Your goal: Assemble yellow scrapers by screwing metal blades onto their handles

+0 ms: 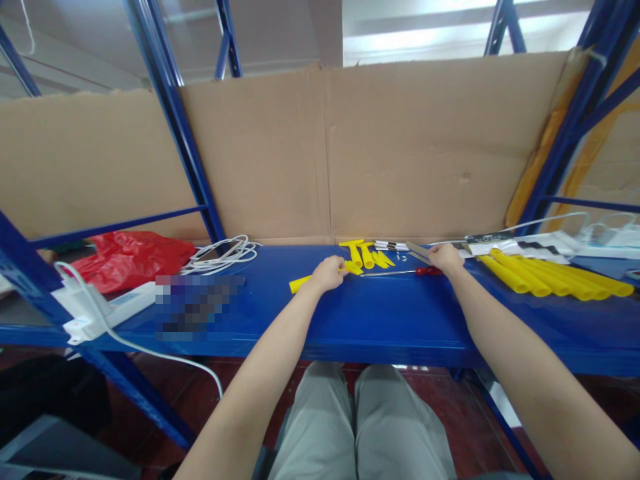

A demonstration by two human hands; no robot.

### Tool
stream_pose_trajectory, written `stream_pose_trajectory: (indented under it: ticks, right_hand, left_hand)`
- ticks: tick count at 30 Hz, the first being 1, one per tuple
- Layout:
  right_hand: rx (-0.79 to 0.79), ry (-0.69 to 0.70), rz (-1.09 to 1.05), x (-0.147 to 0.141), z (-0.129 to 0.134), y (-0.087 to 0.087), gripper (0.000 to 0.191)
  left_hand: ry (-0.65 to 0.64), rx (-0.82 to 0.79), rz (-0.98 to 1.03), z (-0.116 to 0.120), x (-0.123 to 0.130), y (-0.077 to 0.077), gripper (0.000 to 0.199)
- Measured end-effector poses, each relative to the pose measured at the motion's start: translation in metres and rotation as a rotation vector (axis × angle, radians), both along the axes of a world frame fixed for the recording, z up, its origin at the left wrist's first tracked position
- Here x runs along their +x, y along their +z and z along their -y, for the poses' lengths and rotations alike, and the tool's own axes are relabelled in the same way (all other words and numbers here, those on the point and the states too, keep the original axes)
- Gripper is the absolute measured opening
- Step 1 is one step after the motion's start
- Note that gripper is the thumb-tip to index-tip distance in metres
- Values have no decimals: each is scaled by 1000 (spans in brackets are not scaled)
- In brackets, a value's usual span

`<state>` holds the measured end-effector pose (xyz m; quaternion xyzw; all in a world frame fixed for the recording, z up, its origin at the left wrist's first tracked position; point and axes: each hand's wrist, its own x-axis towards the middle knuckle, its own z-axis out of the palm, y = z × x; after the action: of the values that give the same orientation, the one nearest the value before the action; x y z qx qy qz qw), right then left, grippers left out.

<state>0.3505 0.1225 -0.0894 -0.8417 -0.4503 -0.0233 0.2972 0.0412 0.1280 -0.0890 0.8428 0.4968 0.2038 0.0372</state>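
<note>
**A yellow piece (354,268) is held in the left hand (329,273)**

The yellow piece is gripped by the closed fingers of the left hand, over the blue table (380,313). One end is seen poking out to the right of the fingers, and more yellow is seen to the left, by the wrist. Just right of the yellow piece, a red screwdriver (426,271) is laid flat, with its thin metal rod pointed at the left hand. Its red handle is partly hidden by the right hand (447,259). The fingers of the right hand are placed at the end of a flat grey strip (418,253), but the view is small there, so it cannot be told if the strip is pinched or just touched.

Behind the yellow piece, two yellow T shapes (367,257) and some small yellow bits (383,259) are set down. Big yellow tubes (555,277) are lined up to the right of the right hand. Far to the left, a red bag (135,259) and a looped white cord (225,257) are seen. Brown cardboard (260,160) is stood up behind the table.
</note>
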Motion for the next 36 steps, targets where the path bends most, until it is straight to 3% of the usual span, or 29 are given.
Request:
stream_pose_trajectory:
  ticks: [5, 11, 27, 36]
  right_hand:
    - [19, -30, -56, -15, 10, 12, 28]
    - [86, 13, -85, -20, 15, 17, 24]
    - [175, 332, -9, -51, 14, 23, 16]
    - [273, 584, -236, -91, 3, 29, 11]
  left_hand:
    - [-12, 11, -14, 0, 0, 0, 9]
    - [-31, 7, 14, 0, 2, 1, 8]
    - [-12, 40, -30, 3, 2, 4, 10]
    - [4, 33, -32, 5, 3, 5, 9]
